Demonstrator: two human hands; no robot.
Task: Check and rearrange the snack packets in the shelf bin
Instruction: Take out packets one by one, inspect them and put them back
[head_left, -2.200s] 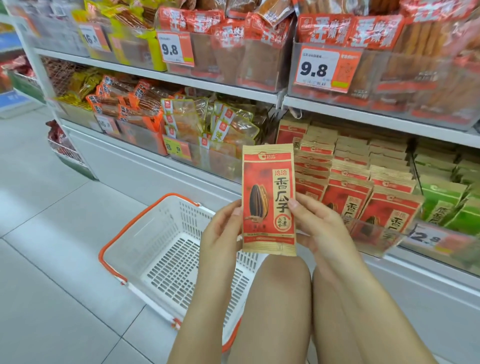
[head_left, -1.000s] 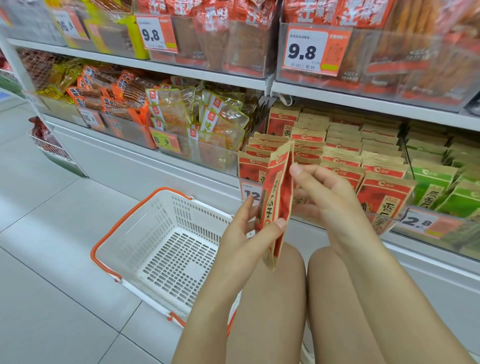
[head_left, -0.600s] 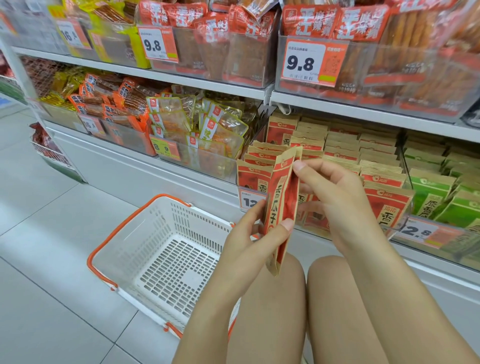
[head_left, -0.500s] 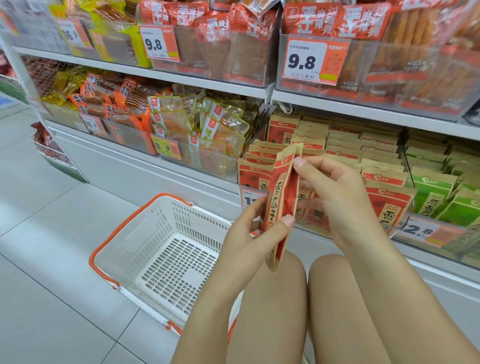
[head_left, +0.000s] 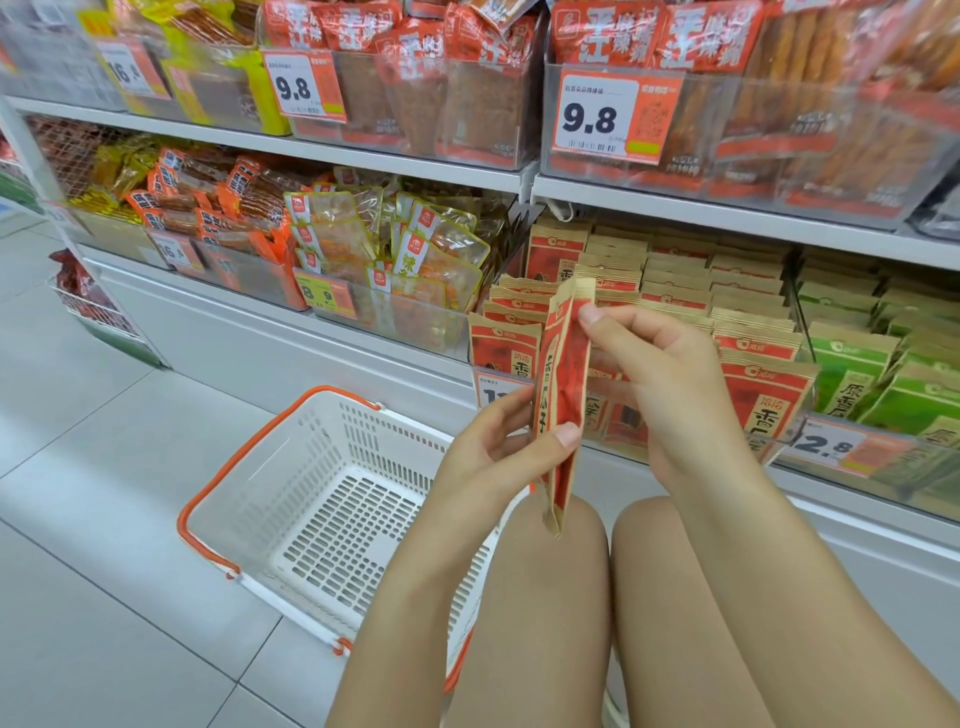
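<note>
Both my hands pinch one red sunflower-seed packet (head_left: 563, 395) edge-on: left hand (head_left: 498, 452) low, right hand (head_left: 670, 384) at its top (shelf bin (head_left: 826, 447) just behind).

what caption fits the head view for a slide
Both hands hold a red snack packet edge-on before the shelf bin.

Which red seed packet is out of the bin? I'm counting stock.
The red packet turned edge-on, pinched by the left hand and right hand; the others stand in the shelf bin.
</note>
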